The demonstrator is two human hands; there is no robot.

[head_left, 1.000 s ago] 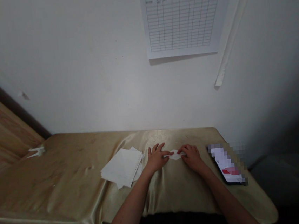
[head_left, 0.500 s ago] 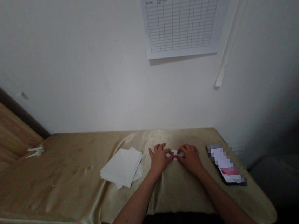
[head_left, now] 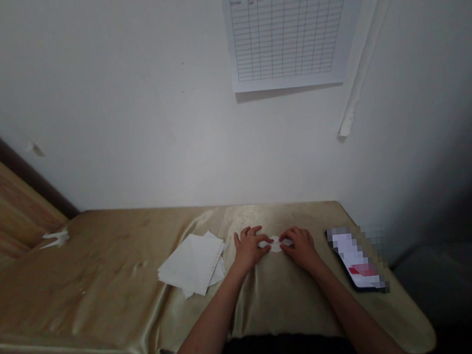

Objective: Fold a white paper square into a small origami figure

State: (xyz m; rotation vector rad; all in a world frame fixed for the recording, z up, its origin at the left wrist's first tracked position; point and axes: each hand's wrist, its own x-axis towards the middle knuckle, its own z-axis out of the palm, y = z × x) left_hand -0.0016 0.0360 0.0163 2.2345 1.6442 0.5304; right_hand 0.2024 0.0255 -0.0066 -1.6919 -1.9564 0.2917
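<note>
A small folded piece of white paper (head_left: 275,244) lies on the gold cloth, between my two hands. My left hand (head_left: 251,248) pinches its left end between thumb and index finger, with the other fingers spread upward. At the right end, my right hand (head_left: 300,245) has thumb and fingertips closed on the same paper. The paper's middle shows between the fingertips; its ends are partly covered by them. Left of my left hand sits a loose stack of white paper sheets (head_left: 192,263), fanned at uneven angles.
A phone (head_left: 356,263) with a lit, partly blurred screen rests on the right of the cloth-covered table (head_left: 104,279). White scraps (head_left: 56,238) lie at the far left, near a wooden panel (head_left: 5,205). A printed table sheet (head_left: 284,33) hangs on the wall behind.
My fingertips have moved slightly apart along the paper, left hand leftward and right hand a little rightward, so more of its middle shows. The stack and phone stay put.
</note>
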